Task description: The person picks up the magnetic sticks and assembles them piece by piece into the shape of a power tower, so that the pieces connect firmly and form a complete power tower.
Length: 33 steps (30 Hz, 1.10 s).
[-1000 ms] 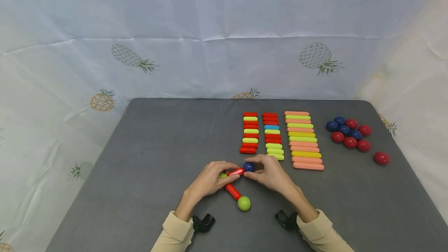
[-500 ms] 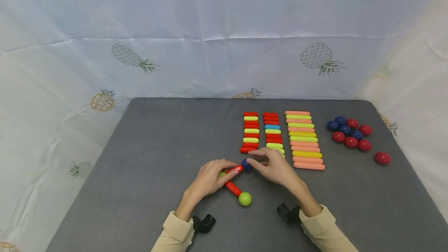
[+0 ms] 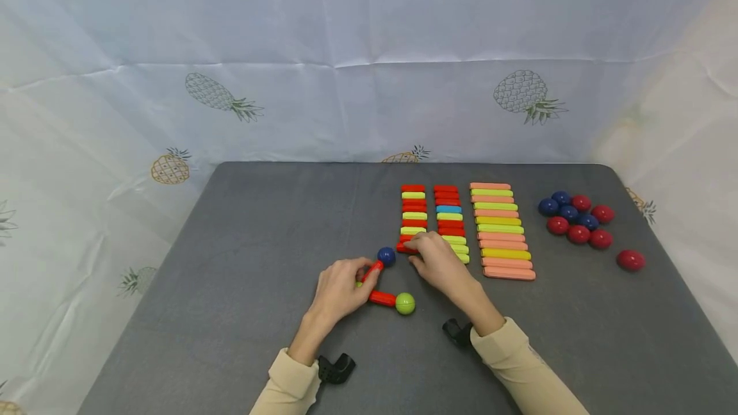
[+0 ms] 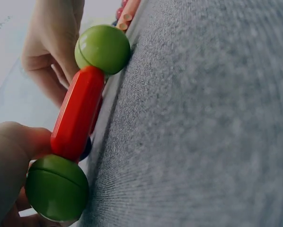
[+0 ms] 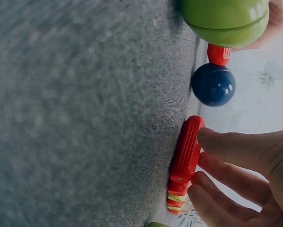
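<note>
Now the left hand [image 3: 340,288] grips a red rod [image 3: 375,267] tipped with a blue ball [image 3: 386,256]; the right hand's [image 3: 442,266] fingers pinch a second red rod [image 5: 186,149].

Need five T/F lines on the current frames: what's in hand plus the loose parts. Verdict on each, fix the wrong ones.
1. The left-hand grip is empty. False: it holds a build of joined rods and balls.
2. A blue ball sits at one end of a red rod in that build. True.
3. The right-hand grip is at the loose balls. False: it is at the nearest red rod of the leftmost column.
4. The middle column includes a blue rod. True.
5. All the loose balls are blue. False: there are red balls and blue balls.
</note>
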### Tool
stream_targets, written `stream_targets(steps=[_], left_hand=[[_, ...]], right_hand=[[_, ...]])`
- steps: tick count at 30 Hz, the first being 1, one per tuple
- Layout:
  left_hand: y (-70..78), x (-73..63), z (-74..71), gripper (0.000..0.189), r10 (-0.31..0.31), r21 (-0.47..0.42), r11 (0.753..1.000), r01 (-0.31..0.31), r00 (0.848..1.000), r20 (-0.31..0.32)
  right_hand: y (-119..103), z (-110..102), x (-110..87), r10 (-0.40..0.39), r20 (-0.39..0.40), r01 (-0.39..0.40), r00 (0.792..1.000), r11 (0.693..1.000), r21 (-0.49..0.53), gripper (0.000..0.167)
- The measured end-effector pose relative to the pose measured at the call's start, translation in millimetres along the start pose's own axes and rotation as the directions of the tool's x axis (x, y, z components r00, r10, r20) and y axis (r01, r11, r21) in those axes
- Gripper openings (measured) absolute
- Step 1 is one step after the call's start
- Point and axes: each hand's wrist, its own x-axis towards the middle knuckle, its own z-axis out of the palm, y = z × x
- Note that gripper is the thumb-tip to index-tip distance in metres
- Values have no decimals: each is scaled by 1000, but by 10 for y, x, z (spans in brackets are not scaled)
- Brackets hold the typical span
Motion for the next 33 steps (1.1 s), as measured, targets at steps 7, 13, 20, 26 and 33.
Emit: stream_targets(steps=[7, 13, 20, 26, 33], left_hand=[[-12, -3, -48, 22, 6, 15, 1000, -6, 1000, 1], [-15, 23, -57, 42, 48, 42, 998, -49, 999, 17], [8, 101, -23, 41, 77, 14, 997, -78, 995, 58], [25, 143, 12, 35, 43, 0, 999, -43, 998, 50], [42, 164, 35, 30, 10, -38, 999, -10, 1000, 10]], right_hand=[[-30, 54, -1, 45, -13, -45, 999, 999, -14, 26], [-31, 74, -17, 87, -7, -87, 996, 996, 9, 25], [-32, 53, -44, 113, -12, -111, 993, 987, 118, 25], [-113, -11, -86, 106, -6, -101, 994, 966, 238, 26], [-218, -44, -118, 66, 47, -78, 997, 933, 351, 25]])
